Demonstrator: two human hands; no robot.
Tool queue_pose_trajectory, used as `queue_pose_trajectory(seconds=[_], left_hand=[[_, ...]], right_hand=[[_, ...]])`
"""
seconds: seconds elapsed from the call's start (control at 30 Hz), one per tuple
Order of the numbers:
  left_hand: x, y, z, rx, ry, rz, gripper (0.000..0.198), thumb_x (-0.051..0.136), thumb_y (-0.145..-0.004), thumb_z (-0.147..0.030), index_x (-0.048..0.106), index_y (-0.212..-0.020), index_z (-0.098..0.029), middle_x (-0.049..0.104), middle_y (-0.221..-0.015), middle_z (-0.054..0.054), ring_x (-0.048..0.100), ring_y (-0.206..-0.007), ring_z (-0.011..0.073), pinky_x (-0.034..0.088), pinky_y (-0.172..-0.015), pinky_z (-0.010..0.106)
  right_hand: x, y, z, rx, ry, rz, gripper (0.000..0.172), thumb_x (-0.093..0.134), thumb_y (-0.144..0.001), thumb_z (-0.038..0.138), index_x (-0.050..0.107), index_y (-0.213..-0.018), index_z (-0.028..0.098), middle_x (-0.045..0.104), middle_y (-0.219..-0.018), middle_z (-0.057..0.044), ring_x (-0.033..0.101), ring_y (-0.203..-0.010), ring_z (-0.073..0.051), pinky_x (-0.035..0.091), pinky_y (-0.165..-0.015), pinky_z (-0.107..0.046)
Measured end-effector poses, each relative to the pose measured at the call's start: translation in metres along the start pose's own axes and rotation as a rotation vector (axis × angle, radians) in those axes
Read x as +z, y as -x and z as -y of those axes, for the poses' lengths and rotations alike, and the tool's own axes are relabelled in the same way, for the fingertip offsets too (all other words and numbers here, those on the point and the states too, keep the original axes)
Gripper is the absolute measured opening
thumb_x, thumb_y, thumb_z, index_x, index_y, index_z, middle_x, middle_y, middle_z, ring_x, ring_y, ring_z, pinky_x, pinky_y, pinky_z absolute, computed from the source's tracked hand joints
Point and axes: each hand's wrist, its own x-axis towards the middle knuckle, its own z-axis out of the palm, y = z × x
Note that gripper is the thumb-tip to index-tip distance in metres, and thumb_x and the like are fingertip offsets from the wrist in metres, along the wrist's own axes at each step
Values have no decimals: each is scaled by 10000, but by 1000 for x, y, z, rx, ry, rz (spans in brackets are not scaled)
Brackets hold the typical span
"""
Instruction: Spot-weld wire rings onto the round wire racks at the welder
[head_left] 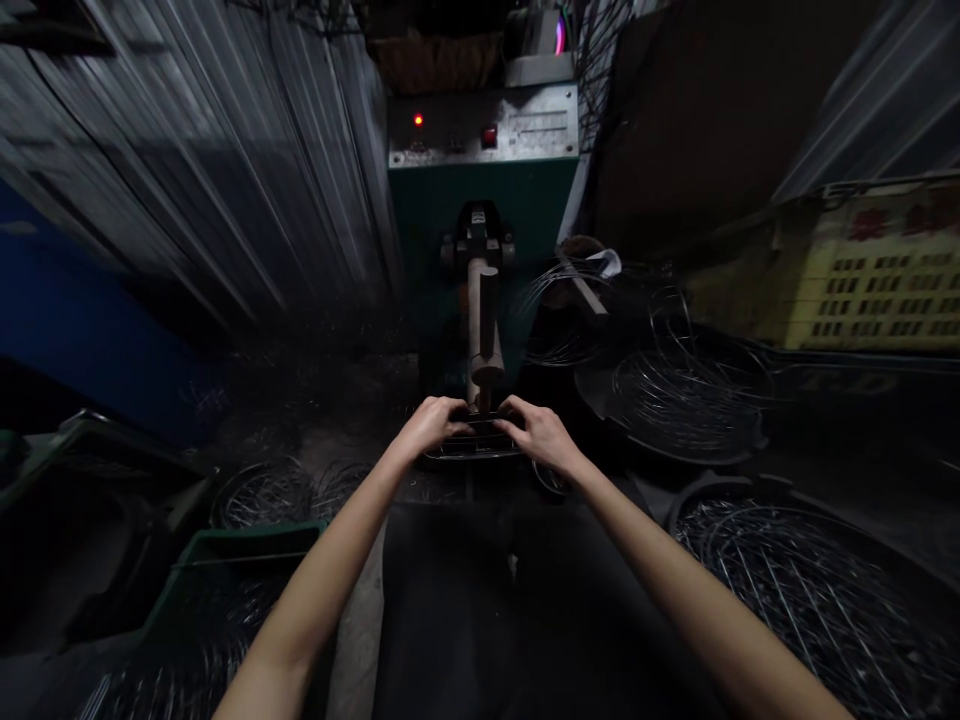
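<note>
Big corrugated wall (225, 150) fills everything from 9 to 11 o'clock. Dead ahead at 12 there's the green machine (484, 150) with two red lights lit and a long arm (484, 320) poking out toward the hands. Tray of wire rings (787, 590) down at 4 o'clock, another pile (690, 395) at 2, and a green crate (240, 560) at 8.

Left hand (431, 422) and right hand (541, 432) sit side by side right under the arm's tip. Both are curled, fingers hooked over the top of a small wire frame (476, 445) that lies between them, just below centre. It's pretty dark, so I can't make out the frame's exact shape.
</note>
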Motion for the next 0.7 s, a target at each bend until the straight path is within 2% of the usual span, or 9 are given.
queue_pose_trajectory(seconds=[0.37, 0.7], left_hand=[[-6, -10, 3, -35, 60, 27, 301, 650, -718, -316, 687, -959, -139, 700, -857, 47, 626, -832, 188, 441, -689, 227], [-5, -11, 4, -67, 110, 54, 279, 662, -697, -310, 686, -932, -162, 696, -856, 26, 620, -805, 171, 443, -677, 221]], right_hand=[[3, -13, -4, -1, -21, 8, 178, 545, -817, 382, 603, -909, 241, 677, -839, 2, 616, -737, -162, 410, -643, -248], [0, -14, -5, 14, -62, 27, 163, 552, -810, 374, 613, -868, 235, 673, -812, 4, 602, -720, -157, 407, -641, -248]])
